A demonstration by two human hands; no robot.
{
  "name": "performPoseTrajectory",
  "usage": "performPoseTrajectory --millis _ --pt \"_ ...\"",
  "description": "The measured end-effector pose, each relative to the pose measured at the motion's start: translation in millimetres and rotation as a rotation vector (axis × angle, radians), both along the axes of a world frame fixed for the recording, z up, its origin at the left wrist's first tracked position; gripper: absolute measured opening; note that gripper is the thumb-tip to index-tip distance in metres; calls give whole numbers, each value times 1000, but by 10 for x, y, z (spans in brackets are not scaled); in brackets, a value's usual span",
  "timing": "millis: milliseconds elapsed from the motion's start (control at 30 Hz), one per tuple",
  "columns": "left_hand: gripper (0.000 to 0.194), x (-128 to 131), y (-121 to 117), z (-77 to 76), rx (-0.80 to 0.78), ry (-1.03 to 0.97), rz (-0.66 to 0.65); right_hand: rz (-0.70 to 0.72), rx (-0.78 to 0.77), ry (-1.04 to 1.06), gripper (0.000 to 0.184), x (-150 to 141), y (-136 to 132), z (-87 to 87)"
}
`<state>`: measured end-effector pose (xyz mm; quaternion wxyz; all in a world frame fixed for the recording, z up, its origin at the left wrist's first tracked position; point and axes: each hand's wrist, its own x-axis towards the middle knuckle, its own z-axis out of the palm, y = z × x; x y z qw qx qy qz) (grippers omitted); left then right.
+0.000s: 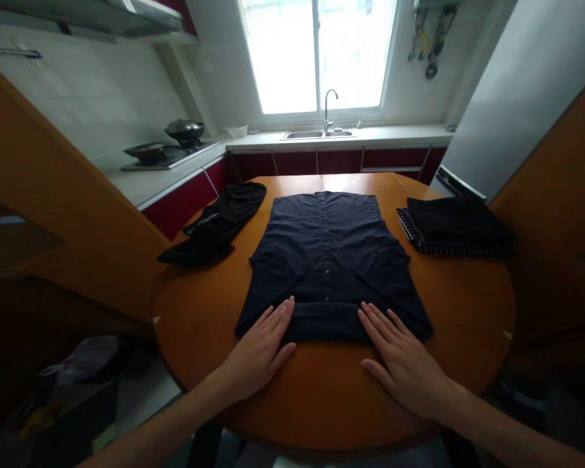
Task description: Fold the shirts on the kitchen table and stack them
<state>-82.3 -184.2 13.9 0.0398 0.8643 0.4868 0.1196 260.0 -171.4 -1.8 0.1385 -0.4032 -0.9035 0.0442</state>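
Observation:
A dark navy button-up shirt (327,260) lies flat, front up, on a round wooden table (322,396). Its sleeves are folded inward over the front, and the edge nearest me is turned up in a band. My left hand (263,348) rests flat on the left end of that band, fingers stretched out. On the band's right end lies my right hand (397,361), also flat, its thumb spread away from the fingers. Neither hand grips the cloth.
A crumpled black garment (219,224) lies on the table's left side. Folded dark clothes (458,224) are stacked at the right edge. Beyond the table are a counter with a sink (305,135), a stove with pans (182,130) and a tall fridge (521,97).

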Motion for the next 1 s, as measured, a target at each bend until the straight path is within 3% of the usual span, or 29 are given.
performPoseTrajectory --millis 200,300,400,533,700,767,900,1000 --pt "35 -158 -165 -1 -1 -349 319 -12 8 98 66 -1 8 -64" --pt "15 -176 -181 45 -41 -350 333 -101 11 238 51 -28 74 -95" --pt "12 -144 -174 85 -54 -306 338 -187 18 335 39 -49 167 -99" --pt "12 -98 -147 87 -47 -256 364 -237 39 276 30 -44 228 -116" --pt "13 -56 -161 58 57 -202 388 -286 126 197 35 3 157 -191" --pt "24 19 -206 97 134 -183 311 -293 150 200 35 14 126 -192" --pt "43 319 -277 229 101 -59 -81 -231 213 271 36 -59 100 -100" --pt "56 528 -226 254 19 42 -164 -54 193 258 50 -191 106 -9"
